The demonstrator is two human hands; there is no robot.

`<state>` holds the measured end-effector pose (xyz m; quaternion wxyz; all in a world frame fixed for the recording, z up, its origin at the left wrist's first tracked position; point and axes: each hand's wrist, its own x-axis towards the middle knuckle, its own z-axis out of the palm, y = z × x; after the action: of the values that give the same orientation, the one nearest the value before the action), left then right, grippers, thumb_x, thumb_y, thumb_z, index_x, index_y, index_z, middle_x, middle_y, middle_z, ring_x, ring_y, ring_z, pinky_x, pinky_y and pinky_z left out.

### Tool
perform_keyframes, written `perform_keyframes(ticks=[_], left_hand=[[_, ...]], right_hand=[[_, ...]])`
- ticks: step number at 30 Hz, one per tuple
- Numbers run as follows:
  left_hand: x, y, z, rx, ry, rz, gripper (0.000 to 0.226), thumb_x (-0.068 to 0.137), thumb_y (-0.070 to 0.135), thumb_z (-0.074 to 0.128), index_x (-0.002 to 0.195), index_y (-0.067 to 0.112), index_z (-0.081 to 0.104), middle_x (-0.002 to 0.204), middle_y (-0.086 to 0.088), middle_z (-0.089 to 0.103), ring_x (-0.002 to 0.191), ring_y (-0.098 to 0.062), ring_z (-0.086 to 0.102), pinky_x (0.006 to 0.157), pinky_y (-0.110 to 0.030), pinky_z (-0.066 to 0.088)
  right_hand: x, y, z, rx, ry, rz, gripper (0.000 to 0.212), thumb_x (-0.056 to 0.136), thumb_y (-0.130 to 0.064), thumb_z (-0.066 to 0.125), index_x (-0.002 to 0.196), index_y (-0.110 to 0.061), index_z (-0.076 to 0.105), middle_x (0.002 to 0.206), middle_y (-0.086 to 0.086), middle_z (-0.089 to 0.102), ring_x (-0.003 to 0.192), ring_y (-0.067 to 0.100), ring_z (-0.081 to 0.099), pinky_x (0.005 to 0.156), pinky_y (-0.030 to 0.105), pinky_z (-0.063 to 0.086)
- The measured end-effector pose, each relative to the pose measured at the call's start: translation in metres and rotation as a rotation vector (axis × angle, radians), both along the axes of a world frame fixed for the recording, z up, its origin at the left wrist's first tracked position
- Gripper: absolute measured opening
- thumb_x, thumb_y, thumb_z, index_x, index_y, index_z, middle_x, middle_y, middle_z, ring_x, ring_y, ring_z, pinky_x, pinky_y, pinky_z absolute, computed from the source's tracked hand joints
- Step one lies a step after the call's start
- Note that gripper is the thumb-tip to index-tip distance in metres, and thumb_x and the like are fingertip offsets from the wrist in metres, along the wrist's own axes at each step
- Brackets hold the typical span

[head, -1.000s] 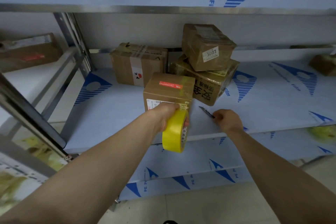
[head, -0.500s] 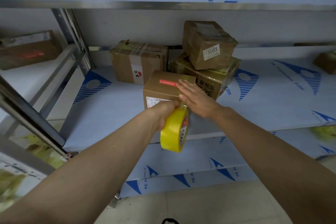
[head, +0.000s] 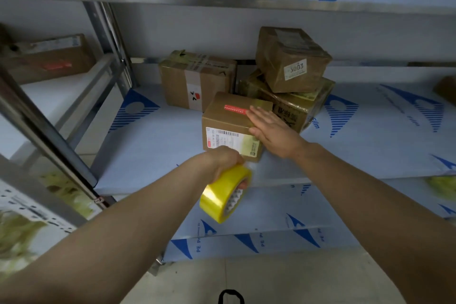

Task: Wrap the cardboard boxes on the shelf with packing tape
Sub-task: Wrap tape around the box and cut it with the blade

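Two grips: you are working both of them on the front box (head: pixel 229 116), which is sitting on the shelf (head: pixel 153 150) close to its front lip.
Left grip: your left grip (head: pixel 223 160) is wrapping fingers and thumb round the yellow tape roll (head: pixel 225 194), holding it just below and in front of the front box's lower front edge, out past the shelf lip.
Right grip: your right grip (head: pixel 271 128) is lying flat with the fingers straight, pressing on the front box's top right edge and holding nothing. The fingertips are pointing toward the red sticker (head: pixel 235 109) on the box top.
Tape line: a yellowish strip is showing on the right part of the front box's front face and again on its top. Whether it is running unbroken into the roll is not something you can tell from this view.
Key relation: the roll is hanging at the foot of the front box, so the strip's long axis is running up the front face and back over the top, under your flat palm. Your left grip is the nearer one to the bottom edge, your right to the top.
Coming move, as a judgement: you are probably needing the right palm to be pinning the front box while the left is drawing the roll away along that same line.
Neighbours: one box (head: pixel 197 81) is standing behind the front box to the left, and two stacked boxes (head: pixel 291 61) just behind it to the right.
Risk, as a judgement: pulling sideways off that line is likely creasing the strip or dragging the front box toward the lip.
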<state>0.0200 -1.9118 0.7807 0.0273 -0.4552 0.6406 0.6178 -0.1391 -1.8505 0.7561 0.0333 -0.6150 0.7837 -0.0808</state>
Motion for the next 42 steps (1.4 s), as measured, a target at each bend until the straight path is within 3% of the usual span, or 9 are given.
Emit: perform_keyframes(ticks=[2,5,10,13,21,24,27,33,42], left_hand=[[0.004,0.004,-0.006,0.006,0.005,-0.011,0.039,0.097,0.008,0.049,0.135,0.010,0.041,0.092,-0.009,0.056,0.059,-0.018,0.060,0.043,-0.023,0.050],[0.005,0.005,-0.007,-0.014,0.033,0.002,0.043,0.097,0.013,0.051,0.139,0.013,0.040,0.113,-0.013,0.059,0.084,-0.023,0.061,0.069,-0.031,0.053],[0.005,0.010,0.009,0.040,0.068,-0.002,0.014,0.099,0.009,0.048,0.110,0.012,0.042,0.078,-0.011,0.052,0.029,-0.010,0.052,0.032,-0.020,0.043],[0.003,0.010,0.006,-0.019,0.064,-0.007,0.028,0.098,0.011,0.050,0.125,0.012,0.045,0.097,-0.013,0.058,0.044,-0.013,0.055,0.040,-0.024,0.046],[0.004,0.008,0.005,0.024,0.072,0.017,0.038,0.098,0.012,0.051,0.135,0.010,0.040,0.079,-0.004,0.049,0.054,-0.017,0.051,0.030,-0.018,0.042],[0.004,0.008,0.005,0.006,0.083,0.009,0.035,0.098,0.012,0.050,0.132,0.013,0.040,0.102,-0.010,0.058,0.062,-0.015,0.055,0.043,-0.019,0.047],[0.003,0.006,0.002,0.017,0.110,0.017,0.028,0.098,0.012,0.051,0.124,0.016,0.041,0.089,-0.003,0.052,0.064,-0.016,0.049,0.037,-0.020,0.046],[0.003,0.004,-0.001,0.033,0.109,0.017,0.041,0.097,0.012,0.051,0.136,0.010,0.038,0.094,-0.007,0.055,0.046,-0.013,0.058,0.043,-0.025,0.048],[0.006,0.003,0.001,0.103,0.127,0.021,0.026,0.099,0.011,0.049,0.123,0.013,0.040,0.076,-0.008,0.051,0.033,-0.013,0.057,0.030,-0.021,0.043]], right_hand=[[0.001,0.000,0.002,0.007,0.003,-0.002,0.055,0.104,-0.035,0.024,0.152,-0.016,0.007,0.160,0.003,0.002,0.147,0.014,-0.001,0.111,0.019,-0.009],[0.004,0.000,0.002,0.009,-0.008,-0.012,0.060,0.102,-0.041,0.028,0.152,-0.017,0.007,0.160,0.002,0.002,0.147,0.013,-0.001,0.112,0.020,-0.007],[0.006,-0.003,-0.004,-0.047,0.034,-0.051,0.064,0.099,-0.043,0.036,0.152,-0.015,0.014,0.160,0.004,0.009,0.147,0.016,0.005,0.117,0.028,0.000],[0.010,-0.007,-0.009,-0.074,0.078,-0.078,0.065,0.098,-0.041,0.040,0.151,-0.012,0.016,0.160,0.006,0.011,0.147,0.018,0.007,0.117,0.029,-0.001],[0.008,-0.005,-0.012,-0.080,0.045,-0.051,0.076,0.094,-0.032,0.055,0.152,-0.013,0.011,0.160,0.006,0.006,0.148,0.018,0.002,0.118,0.031,-0.004],[0.005,-0.004,-0.014,-0.102,0.063,-0.045,0.074,0.093,-0.046,0.048,0.151,-0.013,0.016,0.159,0.006,0.012,0.147,0.018,0.007,0.118,0.030,-0.001],[0.007,-0.007,-0.017,-0.177,0.070,-0.085,0.081,0.086,-0.063,0.026,0.148,-0.012,0.028,0.156,0.007,0.025,0.145,0.020,0.020,0.117,0.032,0.006],[0.012,-0.009,-0.018,-0.148,0.076,-0.103,0.066,0.098,-0.046,0.036,0.151,-0.012,0.019,0.159,0.007,0.015,0.147,0.019,0.010,0.117,0.032,0.001],[0.007,-0.006,-0.012,-0.015,0.037,-0.058,0.086,0.089,-0.021,0.061,0.152,-0.014,0.004,0.160,0.004,-0.002,0.147,0.017,-0.004,0.118,0.030,-0.007]])
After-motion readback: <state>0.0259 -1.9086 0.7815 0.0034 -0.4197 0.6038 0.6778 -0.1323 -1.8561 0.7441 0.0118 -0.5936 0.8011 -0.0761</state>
